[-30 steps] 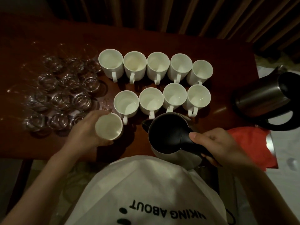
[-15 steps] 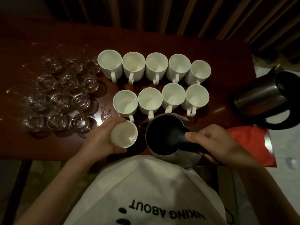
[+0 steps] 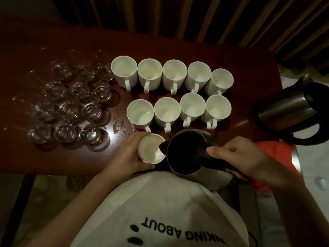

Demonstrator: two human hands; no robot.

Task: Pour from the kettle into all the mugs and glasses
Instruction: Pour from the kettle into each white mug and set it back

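My left hand grips a white mug near the table's front edge. My right hand holds the black handle of a steel kettle, whose black spout touches the mug's right rim. Several more white mugs stand in two rows behind, handles toward me. A cluster of several clear glasses fills the table's left side.
A second steel kettle with a black handle sits at the right edge of the dark wooden table. A red cloth lies beside my right hand. Water drops glisten between the glasses and the mugs.
My left hand has carried the mug rightward until it meets the kettle's spout. The kettle has stayed nearly in place.
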